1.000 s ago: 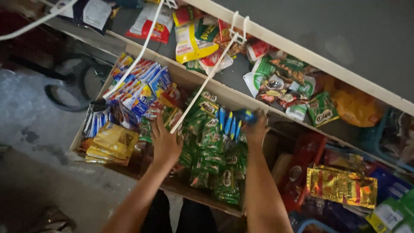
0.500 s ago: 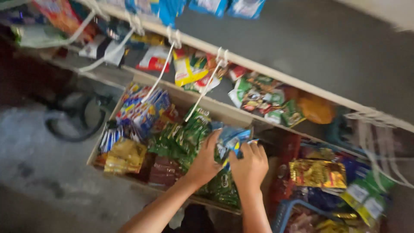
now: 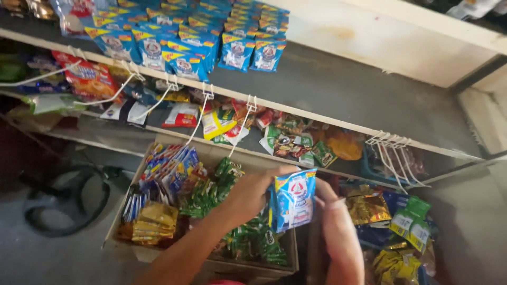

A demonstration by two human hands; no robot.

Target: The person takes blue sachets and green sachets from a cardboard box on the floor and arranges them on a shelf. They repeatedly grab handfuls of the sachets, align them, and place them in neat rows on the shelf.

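Blue sachet bundle point(image 3: 293, 199), one, held by left hand point(image 3: 251, 194) and right hand point(image 3: 326, 199).

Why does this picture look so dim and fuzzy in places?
Head view: light falls on the pale shelf board and grey shelf surface; the floor at lower left is dark. The left hand and right hand, holding a stack of blue-and-white sachets, look slightly soft; the cardboard box's green sachets are dim.

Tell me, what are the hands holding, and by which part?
A blue-and-white foil sachet: the left hand grips its left edge, the right hand its right edge.
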